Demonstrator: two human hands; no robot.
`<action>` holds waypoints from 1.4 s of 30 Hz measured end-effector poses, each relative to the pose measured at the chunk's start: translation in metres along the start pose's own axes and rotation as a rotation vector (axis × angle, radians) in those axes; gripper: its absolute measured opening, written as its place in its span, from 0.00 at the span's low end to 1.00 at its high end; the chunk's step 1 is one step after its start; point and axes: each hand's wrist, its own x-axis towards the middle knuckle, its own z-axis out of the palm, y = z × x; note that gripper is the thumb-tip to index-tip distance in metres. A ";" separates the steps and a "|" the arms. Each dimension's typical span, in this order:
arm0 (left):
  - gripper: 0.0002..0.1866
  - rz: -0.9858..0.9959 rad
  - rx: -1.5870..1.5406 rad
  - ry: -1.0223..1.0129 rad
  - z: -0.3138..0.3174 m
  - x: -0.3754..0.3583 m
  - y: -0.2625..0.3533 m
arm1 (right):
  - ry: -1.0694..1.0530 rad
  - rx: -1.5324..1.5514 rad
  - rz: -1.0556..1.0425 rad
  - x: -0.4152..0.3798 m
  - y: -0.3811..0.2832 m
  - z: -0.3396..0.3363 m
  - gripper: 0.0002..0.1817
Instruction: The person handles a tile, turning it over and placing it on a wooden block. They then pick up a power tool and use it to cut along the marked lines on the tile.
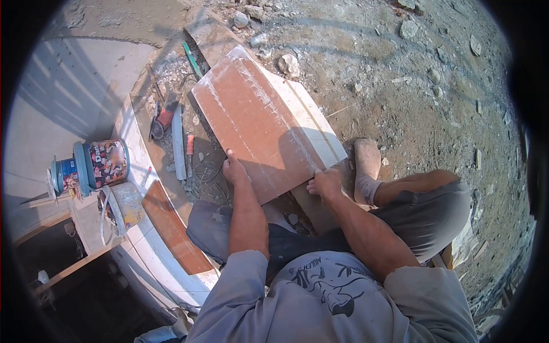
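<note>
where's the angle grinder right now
In the head view, the red-bodied angle grinder lies in the rubble on the left, just beyond the large reddish-brown tile, ahead of the left hand and next to a long grey strip.

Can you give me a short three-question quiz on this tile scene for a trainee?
1. True or false: both hands touch the large reddish-brown rectangular tile.
2. Multiple choice: where does the left hand rest? A) on the tile's near edge B) on the colourful printed bucket C) on the red angle grinder
3. Fill in: the right hand sits at the tile's near corner, beside the person's bare ____.

Key: 1 true. 2 A. 3 foot.
</note>
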 end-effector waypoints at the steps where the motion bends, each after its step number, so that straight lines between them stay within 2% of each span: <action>1: 0.30 0.002 -0.001 -0.002 0.001 -0.002 0.004 | 0.006 0.024 0.000 0.000 -0.001 0.000 0.11; 3: 0.29 -0.057 -0.073 -0.012 0.001 -0.008 0.008 | 0.019 0.022 0.002 0.000 0.000 0.001 0.11; 9: 0.29 -0.117 -0.029 -0.050 0.001 -0.003 0.015 | 0.028 0.001 -0.012 0.003 0.004 0.003 0.11; 22: 0.31 -0.133 -0.034 -0.166 -0.005 0.000 0.011 | 0.057 -0.060 -0.009 0.002 0.004 0.004 0.16; 28: 0.32 -0.177 -0.164 -0.208 -0.007 0.001 0.015 | 0.049 -0.056 0.002 -0.001 0.002 0.005 0.17; 33: 0.29 -0.161 -0.038 -0.123 -0.003 0.011 0.007 | 0.028 -0.105 0.017 -0.006 -0.005 0.002 0.18; 36: 0.29 -0.145 -0.159 -0.156 -0.002 0.024 -0.008 | -0.026 -0.104 0.036 -0.010 -0.006 -0.005 0.20; 40: 0.30 -0.025 0.136 0.077 0.008 0.060 -0.049 | -0.113 -0.150 0.133 -0.008 -0.010 -0.003 0.22; 42: 0.29 -0.108 0.250 0.073 -0.001 0.036 -0.005 | -0.153 -0.231 0.137 -0.014 -0.014 0.000 0.22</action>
